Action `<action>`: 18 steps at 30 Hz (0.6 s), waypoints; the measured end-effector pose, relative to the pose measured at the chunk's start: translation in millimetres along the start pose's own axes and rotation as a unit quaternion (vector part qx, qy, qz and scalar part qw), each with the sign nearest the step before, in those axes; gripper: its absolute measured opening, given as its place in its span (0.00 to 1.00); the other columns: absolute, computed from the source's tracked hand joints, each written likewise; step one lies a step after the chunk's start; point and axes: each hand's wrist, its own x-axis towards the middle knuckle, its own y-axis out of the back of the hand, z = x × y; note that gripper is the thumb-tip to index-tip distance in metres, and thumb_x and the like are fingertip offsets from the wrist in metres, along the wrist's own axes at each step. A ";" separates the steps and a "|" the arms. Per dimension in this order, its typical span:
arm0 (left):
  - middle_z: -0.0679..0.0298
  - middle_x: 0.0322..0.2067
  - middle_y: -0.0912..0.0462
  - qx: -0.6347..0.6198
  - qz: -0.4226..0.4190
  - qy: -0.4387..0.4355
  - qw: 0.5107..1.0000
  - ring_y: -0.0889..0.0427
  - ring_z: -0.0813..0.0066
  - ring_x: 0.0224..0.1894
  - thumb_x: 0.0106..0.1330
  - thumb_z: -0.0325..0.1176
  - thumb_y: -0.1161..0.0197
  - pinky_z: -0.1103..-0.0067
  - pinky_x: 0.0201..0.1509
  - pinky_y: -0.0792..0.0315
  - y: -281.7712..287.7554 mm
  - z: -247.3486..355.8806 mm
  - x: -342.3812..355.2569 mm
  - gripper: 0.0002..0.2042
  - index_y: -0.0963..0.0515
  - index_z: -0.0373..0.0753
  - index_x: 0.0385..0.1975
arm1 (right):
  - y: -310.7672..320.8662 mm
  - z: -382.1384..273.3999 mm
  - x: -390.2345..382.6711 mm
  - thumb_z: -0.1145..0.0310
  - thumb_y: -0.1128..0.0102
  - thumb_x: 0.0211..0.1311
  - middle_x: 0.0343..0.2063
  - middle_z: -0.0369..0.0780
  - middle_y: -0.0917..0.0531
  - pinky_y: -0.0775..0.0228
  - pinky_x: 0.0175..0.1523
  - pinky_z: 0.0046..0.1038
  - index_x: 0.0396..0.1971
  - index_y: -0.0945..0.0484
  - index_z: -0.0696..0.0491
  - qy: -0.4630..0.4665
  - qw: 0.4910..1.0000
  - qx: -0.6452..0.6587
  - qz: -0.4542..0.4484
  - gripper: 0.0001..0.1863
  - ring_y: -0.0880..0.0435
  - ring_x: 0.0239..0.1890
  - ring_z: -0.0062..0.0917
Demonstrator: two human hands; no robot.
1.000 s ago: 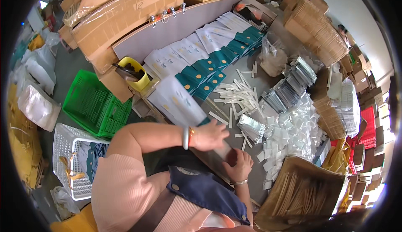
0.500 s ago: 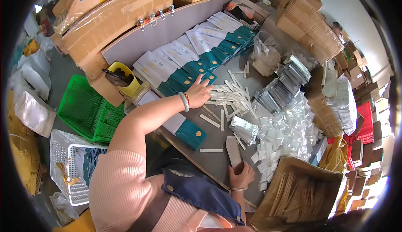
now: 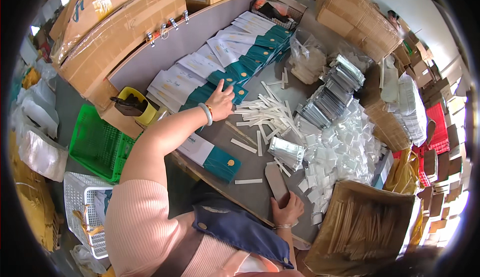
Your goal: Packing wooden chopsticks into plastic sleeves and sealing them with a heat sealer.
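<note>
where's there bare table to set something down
Bare patches: between the lone teal-and-white packet and the brown strip by the right hand, broken by one white strip; between packet rows and cloudy bag. Crowded: silver packets, clear sachets.

Left hand [image 3: 220,99] observed over teal-and-white packets [image 3: 236,70]; grey-brown flat piece [image 3: 277,181] grasped at near end by right hand [image 3: 288,210]; loose white strips [image 3: 272,113] scattered across tabletop [image 3: 253,196]
</note>
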 end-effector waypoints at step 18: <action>0.50 0.62 0.39 -0.290 0.053 0.140 0.945 0.42 0.46 0.63 0.39 0.46 0.26 0.62 0.65 0.44 54.9 -32.0 -41.4 0.46 0.40 0.49 0.63 | 6.4 0.9 2.7 0.48 0.29 0.36 0.43 0.40 0.24 0.44 0.54 0.42 0.47 0.26 0.49 -0.032 0.999 -0.009 0.006 0.35 0.30 0.49 0.37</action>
